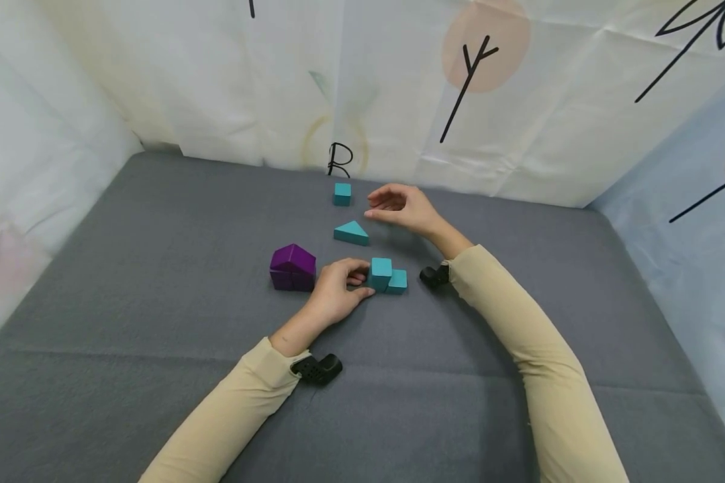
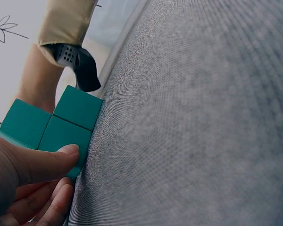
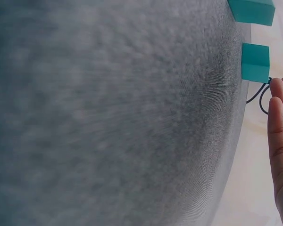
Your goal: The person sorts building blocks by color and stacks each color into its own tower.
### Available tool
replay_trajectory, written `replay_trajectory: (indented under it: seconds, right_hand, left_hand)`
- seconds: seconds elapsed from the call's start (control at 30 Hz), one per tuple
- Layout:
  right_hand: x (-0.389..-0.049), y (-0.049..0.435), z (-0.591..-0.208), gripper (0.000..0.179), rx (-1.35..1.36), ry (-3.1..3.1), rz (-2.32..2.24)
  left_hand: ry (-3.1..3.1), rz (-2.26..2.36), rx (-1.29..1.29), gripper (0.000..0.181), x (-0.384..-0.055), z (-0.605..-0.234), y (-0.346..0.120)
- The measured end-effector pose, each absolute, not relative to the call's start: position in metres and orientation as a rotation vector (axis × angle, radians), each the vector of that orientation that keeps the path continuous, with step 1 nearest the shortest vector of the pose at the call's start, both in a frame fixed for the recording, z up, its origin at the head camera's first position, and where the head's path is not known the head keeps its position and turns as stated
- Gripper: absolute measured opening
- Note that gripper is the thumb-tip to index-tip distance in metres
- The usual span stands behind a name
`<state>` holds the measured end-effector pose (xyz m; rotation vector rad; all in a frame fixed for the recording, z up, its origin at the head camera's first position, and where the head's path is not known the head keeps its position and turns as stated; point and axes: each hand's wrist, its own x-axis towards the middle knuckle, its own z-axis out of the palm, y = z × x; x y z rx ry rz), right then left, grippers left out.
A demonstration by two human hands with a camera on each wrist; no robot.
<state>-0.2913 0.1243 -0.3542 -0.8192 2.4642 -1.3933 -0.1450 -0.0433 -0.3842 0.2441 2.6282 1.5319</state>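
Note:
My left hand (image 1: pixel 338 290) pinches the lower left teal cube (image 2: pixel 61 136) of a small group, thumb on its near face. A second teal cube (image 1: pixel 380 272) sits on top of that one, and a third cube (image 1: pixel 397 282) stands against its right side on the cloth. My right hand (image 1: pixel 406 209) hovers over the far part of the table, holding nothing, its fingers apart from the thumb. Near its fingertips are a teal triangular block (image 1: pixel 352 233) lying on the cloth and a single teal cube (image 1: pixel 342 194) farther back.
Just left of my left hand stands a purple block shape (image 1: pixel 293 268) with a peaked top. Grey cloth (image 1: pixel 157 302) covers the table. A pale printed curtain (image 1: pixel 393 87) hangs along the back edge and both sides.

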Motion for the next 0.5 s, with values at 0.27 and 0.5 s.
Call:
replay_trajectory:
  seconds: [0.27, 0.5]
  right_hand:
    - [-0.298, 0.112, -0.350, 0.041, -0.758, 2.481, -1.363]
    - [-0.314, 0.101, -0.352, 0.044, -0.673, 2.520, -1.271]
  left_hand:
    - [2.621, 1.537, 0.240, 0.038, -0.146, -0.385, -0.043]
    - [2.637, 1.543, 0.232, 0.038, -0.144, -0.385, -0.044]
